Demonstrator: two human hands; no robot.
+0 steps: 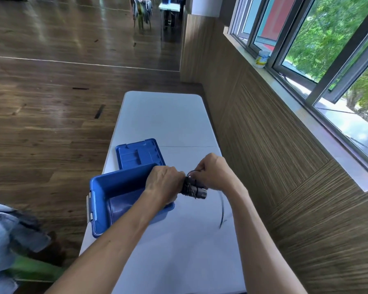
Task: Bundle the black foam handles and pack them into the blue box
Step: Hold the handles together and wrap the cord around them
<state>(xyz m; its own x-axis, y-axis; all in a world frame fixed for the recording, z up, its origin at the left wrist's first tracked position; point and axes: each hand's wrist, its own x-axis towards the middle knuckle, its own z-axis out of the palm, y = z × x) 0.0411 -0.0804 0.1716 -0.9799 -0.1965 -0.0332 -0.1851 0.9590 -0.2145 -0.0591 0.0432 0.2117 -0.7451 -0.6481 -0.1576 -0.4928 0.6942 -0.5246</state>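
The black foam handles (194, 190) lie side by side as a short bundle held above the white table (168, 124), just right of the blue box (98, 200). My left hand (163, 184) grips their left end, which it hides. My right hand (214, 172) pinches a thin black cord (222, 209) that is wound around the handles; the cord's loose end hangs down to the table on the right. The box stands open, with something dark in its bottom.
The blue lid (139, 154) lies flat behind the box. A wood-panelled wall (274, 155) and window sill run along the table's right side. Another person's clothing (6, 234) shows at the lower left, beside the table.
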